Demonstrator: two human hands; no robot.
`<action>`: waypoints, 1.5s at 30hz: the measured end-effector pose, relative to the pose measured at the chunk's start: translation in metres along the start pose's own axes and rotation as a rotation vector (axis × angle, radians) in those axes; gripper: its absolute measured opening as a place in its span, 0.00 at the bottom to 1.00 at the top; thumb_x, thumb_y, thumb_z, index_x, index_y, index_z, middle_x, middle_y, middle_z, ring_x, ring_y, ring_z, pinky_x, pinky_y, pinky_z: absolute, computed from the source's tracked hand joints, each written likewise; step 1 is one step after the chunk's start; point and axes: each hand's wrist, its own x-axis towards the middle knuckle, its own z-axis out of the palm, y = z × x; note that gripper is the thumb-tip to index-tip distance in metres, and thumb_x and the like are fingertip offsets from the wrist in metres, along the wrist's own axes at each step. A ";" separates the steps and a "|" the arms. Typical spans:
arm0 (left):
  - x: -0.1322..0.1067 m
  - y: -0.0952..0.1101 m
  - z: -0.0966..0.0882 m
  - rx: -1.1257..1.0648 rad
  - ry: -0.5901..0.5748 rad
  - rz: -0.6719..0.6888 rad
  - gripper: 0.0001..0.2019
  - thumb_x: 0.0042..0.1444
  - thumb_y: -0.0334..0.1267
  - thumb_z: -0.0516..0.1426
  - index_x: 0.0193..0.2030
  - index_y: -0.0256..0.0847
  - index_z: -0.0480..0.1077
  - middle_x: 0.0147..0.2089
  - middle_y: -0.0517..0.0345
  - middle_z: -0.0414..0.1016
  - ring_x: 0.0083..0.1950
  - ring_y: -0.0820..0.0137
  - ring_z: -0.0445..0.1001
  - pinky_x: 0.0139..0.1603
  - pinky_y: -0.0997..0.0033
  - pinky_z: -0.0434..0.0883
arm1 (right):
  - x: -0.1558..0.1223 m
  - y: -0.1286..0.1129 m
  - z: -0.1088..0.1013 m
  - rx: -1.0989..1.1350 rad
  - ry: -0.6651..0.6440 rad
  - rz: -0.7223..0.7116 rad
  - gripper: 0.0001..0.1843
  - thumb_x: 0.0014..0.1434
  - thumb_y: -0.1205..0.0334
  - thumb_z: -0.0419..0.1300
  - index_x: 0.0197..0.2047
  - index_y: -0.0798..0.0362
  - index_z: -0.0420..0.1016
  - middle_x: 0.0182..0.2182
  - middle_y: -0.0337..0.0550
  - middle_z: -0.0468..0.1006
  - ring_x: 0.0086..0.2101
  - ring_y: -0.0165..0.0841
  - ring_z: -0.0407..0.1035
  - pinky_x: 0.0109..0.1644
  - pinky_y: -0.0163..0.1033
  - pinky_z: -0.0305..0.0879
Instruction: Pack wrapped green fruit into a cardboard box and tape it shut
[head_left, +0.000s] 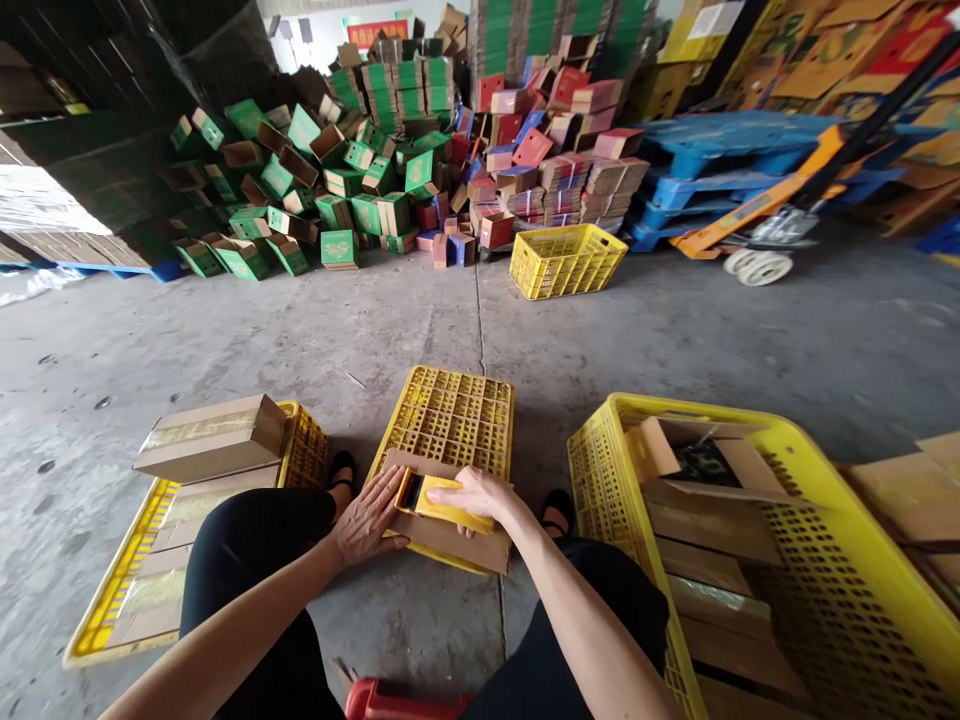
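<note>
A flat-sided cardboard box (pixel 491 552) rests on an upturned yellow crate (pixel 457 410) between my knees. My right hand (pixel 480 497) is wrapped around a yellow tape dispenser (pixel 439 500), thumb on top, and holds it over the box's upper face. My left hand (pixel 369 522) lies with outstretched fingers on the left end of the box, its fingertips close to the front of the dispenser. How much tape is on the box's face is hidden by the dispenser and my hands.
Left, a yellow crate (pixel 304 450) carries several taped boxes (pixel 217 440). Right, a large yellow crate (pixel 604 480) holds several boxes, including one open box (pixel 705 465). Farther off are another yellow crate (pixel 566 265), heaped green cartons (pixel 244 258), blue pallets (pixel 697 150) and an orange pallet jack (pixel 757 205).
</note>
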 end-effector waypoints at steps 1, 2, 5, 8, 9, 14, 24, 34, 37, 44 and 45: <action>0.000 0.001 -0.001 0.002 0.000 0.008 0.51 0.71 0.63 0.53 0.84 0.31 0.34 0.83 0.28 0.46 0.83 0.39 0.49 0.76 0.35 0.62 | 0.000 0.000 0.000 0.004 -0.008 0.006 0.21 0.69 0.48 0.63 0.30 0.54 0.75 0.21 0.47 0.81 0.23 0.38 0.79 0.27 0.37 0.76; 0.001 0.002 -0.001 0.000 0.001 0.017 0.50 0.72 0.62 0.53 0.84 0.31 0.34 0.83 0.28 0.46 0.83 0.39 0.48 0.76 0.34 0.62 | 0.000 -0.001 0.001 0.006 -0.014 0.013 0.22 0.69 0.47 0.63 0.29 0.54 0.74 0.21 0.48 0.82 0.23 0.39 0.79 0.27 0.38 0.77; 0.001 0.006 0.001 -0.022 -0.003 0.031 0.49 0.72 0.60 0.53 0.84 0.31 0.33 0.83 0.28 0.45 0.82 0.39 0.49 0.76 0.33 0.63 | -0.001 -0.001 0.001 0.001 -0.006 0.016 0.25 0.67 0.43 0.65 0.27 0.53 0.73 0.21 0.50 0.81 0.24 0.39 0.79 0.27 0.39 0.77; 0.000 0.009 0.005 -0.036 0.007 0.003 0.50 0.72 0.60 0.54 0.84 0.31 0.33 0.83 0.27 0.45 0.82 0.40 0.49 0.75 0.33 0.63 | -0.001 -0.001 0.001 -0.035 0.011 0.018 0.28 0.65 0.37 0.66 0.26 0.53 0.73 0.19 0.48 0.78 0.24 0.40 0.78 0.25 0.39 0.76; -0.001 0.009 0.006 -0.038 0.015 -0.009 0.50 0.71 0.61 0.54 0.84 0.31 0.34 0.82 0.27 0.46 0.83 0.40 0.49 0.75 0.33 0.63 | -0.001 -0.002 0.001 -0.047 0.004 0.019 0.28 0.65 0.37 0.66 0.26 0.53 0.74 0.19 0.48 0.77 0.24 0.40 0.78 0.25 0.39 0.76; -0.002 0.010 0.010 -0.040 0.046 -0.020 0.51 0.71 0.60 0.56 0.84 0.32 0.34 0.82 0.27 0.48 0.82 0.41 0.49 0.76 0.33 0.63 | -0.001 -0.003 0.001 -0.083 -0.029 0.045 0.27 0.67 0.40 0.64 0.25 0.53 0.74 0.19 0.50 0.77 0.24 0.42 0.78 0.27 0.42 0.78; 0.002 0.008 0.010 -0.051 0.064 -0.007 0.55 0.69 0.66 0.55 0.84 0.31 0.32 0.81 0.26 0.51 0.81 0.40 0.54 0.74 0.35 0.66 | -0.003 0.007 -0.001 -0.109 -0.002 -0.002 0.27 0.64 0.45 0.66 0.19 0.52 0.73 0.18 0.52 0.78 0.22 0.40 0.78 0.28 0.42 0.77; 0.006 0.006 0.005 -0.001 0.055 0.003 0.56 0.68 0.70 0.53 0.84 0.29 0.34 0.81 0.26 0.52 0.81 0.42 0.54 0.76 0.40 0.64 | -0.017 0.015 -0.008 -0.043 -0.002 0.003 0.25 0.66 0.43 0.63 0.25 0.52 0.73 0.19 0.48 0.79 0.21 0.38 0.77 0.27 0.39 0.76; 0.006 0.006 0.004 0.008 0.020 -0.014 0.54 0.68 0.69 0.52 0.84 0.31 0.37 0.81 0.29 0.53 0.81 0.43 0.55 0.77 0.42 0.62 | -0.024 0.029 -0.014 0.027 -0.010 0.030 0.21 0.65 0.46 0.65 0.28 0.52 0.74 0.21 0.51 0.81 0.22 0.39 0.78 0.26 0.38 0.75; 0.006 0.010 -0.002 0.027 -0.004 -0.032 0.53 0.68 0.69 0.53 0.85 0.34 0.37 0.82 0.32 0.49 0.81 0.42 0.54 0.78 0.42 0.59 | -0.022 0.040 -0.015 0.033 -0.008 -0.002 0.20 0.66 0.47 0.65 0.30 0.53 0.74 0.19 0.45 0.79 0.21 0.38 0.77 0.24 0.37 0.75; 0.007 0.011 -0.004 0.031 -0.014 -0.030 0.53 0.68 0.69 0.53 0.85 0.34 0.37 0.83 0.33 0.48 0.82 0.42 0.53 0.78 0.42 0.59 | -0.022 0.040 -0.015 0.037 -0.007 0.002 0.20 0.67 0.47 0.64 0.30 0.53 0.73 0.18 0.45 0.79 0.21 0.38 0.77 0.24 0.37 0.75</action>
